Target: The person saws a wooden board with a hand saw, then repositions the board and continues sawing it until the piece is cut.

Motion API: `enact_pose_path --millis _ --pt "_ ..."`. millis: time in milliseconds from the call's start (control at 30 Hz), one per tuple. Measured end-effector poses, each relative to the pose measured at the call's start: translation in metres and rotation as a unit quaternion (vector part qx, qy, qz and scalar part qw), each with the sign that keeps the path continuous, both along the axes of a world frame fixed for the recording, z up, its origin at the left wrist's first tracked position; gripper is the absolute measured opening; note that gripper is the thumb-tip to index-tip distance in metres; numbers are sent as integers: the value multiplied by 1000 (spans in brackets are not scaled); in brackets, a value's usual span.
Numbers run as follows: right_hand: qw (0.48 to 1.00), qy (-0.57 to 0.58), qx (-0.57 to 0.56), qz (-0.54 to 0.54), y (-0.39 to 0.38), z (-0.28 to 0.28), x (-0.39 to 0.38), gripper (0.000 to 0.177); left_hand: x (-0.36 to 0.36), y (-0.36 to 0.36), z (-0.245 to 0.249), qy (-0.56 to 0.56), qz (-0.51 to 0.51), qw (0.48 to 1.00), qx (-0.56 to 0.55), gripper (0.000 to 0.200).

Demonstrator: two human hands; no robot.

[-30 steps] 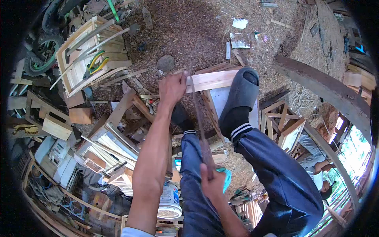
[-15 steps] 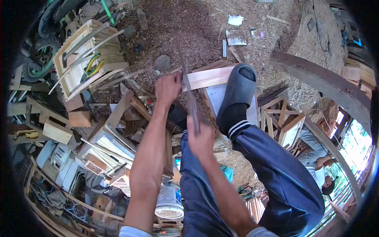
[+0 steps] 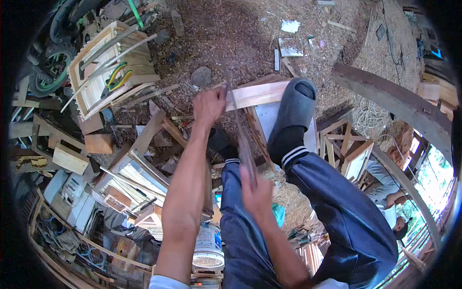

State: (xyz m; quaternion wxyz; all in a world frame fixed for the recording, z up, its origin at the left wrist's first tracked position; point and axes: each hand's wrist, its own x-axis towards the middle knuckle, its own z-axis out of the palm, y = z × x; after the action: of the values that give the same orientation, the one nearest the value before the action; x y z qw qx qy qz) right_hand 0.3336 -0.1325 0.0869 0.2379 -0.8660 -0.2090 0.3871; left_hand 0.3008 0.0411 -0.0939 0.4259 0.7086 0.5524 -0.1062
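Observation:
A pale wooden board (image 3: pixel 260 95) lies across a support, its right part pressed under my foot in a grey slide sandal (image 3: pixel 294 106). My left hand (image 3: pixel 209 107) is closed around the board's left end. In my right hand (image 3: pixel 256 192), the fingers are wrapped round the handle of a handsaw (image 3: pixel 243 135). Its thin blade, blurred by motion, runs away from me and crosses the board just right of my left hand. The handle itself is mostly hidden by my fingers.
Yellow-handled pliers (image 3: pixel 115 79) rest on a wooden frame (image 3: pixel 77 72) at the upper left. A white bucket (image 3: pixel 208 248) stands beside my left leg. A curved timber beam (image 3: pixel 394 98) spans the right. Another person (image 3: pixel 387 195) sits at the far right.
My right hand has drawn the saw back toward me and slightly to the right. My left hand and foot keep their places on the board; the view has shifted slightly.

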Motion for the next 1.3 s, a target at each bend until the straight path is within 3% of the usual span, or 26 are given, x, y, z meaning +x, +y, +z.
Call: enact_pose_path --millis 67,133,233,267,300,400,467,567,600,633,733,867,933,967,1067,1133,1233,1300 --pt "995 -44 79 -37 -4 11 -11 42 -1 1 3 -4 3 1000 12 49" --pt "998 40 -41 -21 6 4 2 45 2 -2 10 -17 13 1000 -3 48" --pt "995 53 -87 10 77 -45 31 49 0 2 0 14 1 1000 -20 46" --pt "991 59 -121 -10 73 -18 29 53 0 0 1 -15 3 1000 6 44" --pt "999 24 -41 25 31 -16 18 48 3 -3 3 -29 10 1000 6 45" --pt "996 -48 75 -25 -8 8 -12 43 1 -3 7 -7 3 999 41 45" --pt "1000 11 -22 17 6 1 4 46 4 -6 6 -6 15 1000 9 44" --pt "998 32 -52 14 64 -48 22 48 -4 6 5 -15 14 1000 -16 44" --pt "997 28 -63 21 49 -35 20 49 -2 3 6 -26 17 999 -30 44" --pt "999 13 -46 -4 18 -7 6 50 1 2 4 -32 13 999 -4 44" --pt "996 -44 62 -49 -5 9 -14 53 -1 -4 1 9 -3 999 52 45" --pt "990 97 -98 -40 65 -34 30 53 -3 8 6 6 15 1000 -19 44" --pt "981 118 -151 24 53 -15 30 34 1 4 5 -1 25 998 -57 44" --pt "975 129 -174 53 45 -4 26 36 6 2 6 -16 23 999 -29 44" --pt "999 17 -6 -51 5 30 -13 38 0 -3 0 4 -5 999 36 41" --pt "996 31 -81 10 3 25 3 39 1 -3 0 8 1 1000 7 40" --pt "995 48 -90 -22 79 -40 31 56 -5 7 -5 15 -4 999 -28 41" --pt "996 32 -72 31 44 -18 21 46 4 -3 -3 -2 7 999 -40 42"
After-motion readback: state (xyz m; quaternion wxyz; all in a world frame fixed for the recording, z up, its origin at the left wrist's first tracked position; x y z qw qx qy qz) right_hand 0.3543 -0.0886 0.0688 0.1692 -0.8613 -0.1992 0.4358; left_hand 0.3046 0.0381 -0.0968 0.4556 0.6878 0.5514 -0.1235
